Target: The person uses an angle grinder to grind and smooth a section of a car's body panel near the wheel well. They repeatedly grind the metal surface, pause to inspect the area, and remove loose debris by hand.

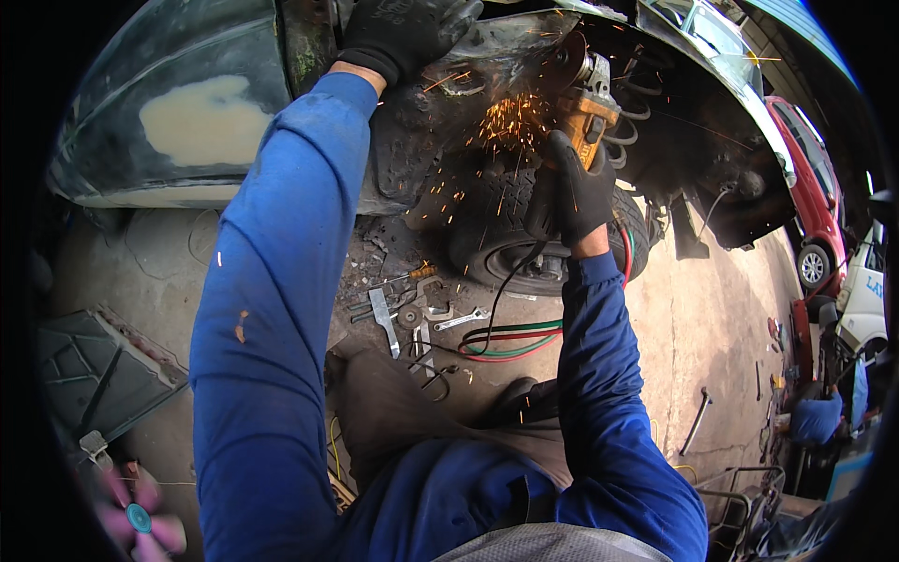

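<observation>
My right hand, in a black glove, is closed around the body of a yellow and black angle grinder. The grinder's disc meets the rusty metal inside the car's wheel arch, and orange sparks spray down and to the left. Farther left, my black-gloved left hand rests on the car body, fingers stretched out and holding nothing. A coil spring shows behind the grinder. Below it a wheel with a black tyre lies on the floor.
Wrenches, clamps and other hand tools lie on the concrete before me, beside red and green hoses. A hammer is at right. A pink fan stands lower left, near a grey panel. A red car is parked beyond.
</observation>
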Tool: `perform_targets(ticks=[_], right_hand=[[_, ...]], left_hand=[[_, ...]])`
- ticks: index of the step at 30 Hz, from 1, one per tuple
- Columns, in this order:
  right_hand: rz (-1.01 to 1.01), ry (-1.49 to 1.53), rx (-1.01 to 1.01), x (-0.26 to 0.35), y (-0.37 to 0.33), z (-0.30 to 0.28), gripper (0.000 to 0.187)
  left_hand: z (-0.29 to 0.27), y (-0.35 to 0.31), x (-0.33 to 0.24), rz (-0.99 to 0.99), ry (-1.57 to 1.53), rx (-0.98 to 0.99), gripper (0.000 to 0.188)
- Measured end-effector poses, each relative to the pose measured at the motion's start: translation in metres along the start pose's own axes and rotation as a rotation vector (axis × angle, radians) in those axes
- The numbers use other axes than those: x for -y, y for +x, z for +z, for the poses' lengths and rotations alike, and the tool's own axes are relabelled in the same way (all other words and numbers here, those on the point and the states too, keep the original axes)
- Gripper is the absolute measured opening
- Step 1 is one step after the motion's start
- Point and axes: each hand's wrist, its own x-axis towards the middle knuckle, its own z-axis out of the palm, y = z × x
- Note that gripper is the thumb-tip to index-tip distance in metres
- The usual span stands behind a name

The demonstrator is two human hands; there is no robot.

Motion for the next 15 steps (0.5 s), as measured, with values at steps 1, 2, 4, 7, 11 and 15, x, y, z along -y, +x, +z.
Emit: perform_targets(ticks=[1, 2, 4, 7, 11, 15], right_hand=[[-0.002, -0.003, 0.007, 0.0, 0.0002, 0.0001, 0.038], [0.005, -0.013, 0.006, 0.0, 0.0002, 0.0004, 0.038], [0.004, -0.005, 0.006, -0.0006, 0.0005, 0.001, 0.037], [0.004, 0.032, 0.006, -0.0032, 0.001, 0.0025, 0.037], [-0.001, 0.021, -0.006, -0.007, 0.0026, 0.003, 0.038], [-0.015, -0.016, -0.021, -0.0084, 0.005, 0.0021, 0.039]], left_hand=[[-0.0006, 0.0002, -0.0002, -0.002, -0.005, 0.003, 0.037], [-0.0014, 0.0001, -0.0003, -0.001, -0.01, -0.001, 0.037], [-0.0022, 0.0001, -0.0013, 0.001, -0.024, -0.013, 0.038], [-0.0031, -0.0012, -0.0025, -0.018, -0.043, -0.037, 0.039], [-0.0024, -0.0022, -0.0019, -0.019, -0.041, -0.024, 0.039], [0.0008, -0.0019, 0.0004, 0.058, -0.016, -0.088, 0.036]])
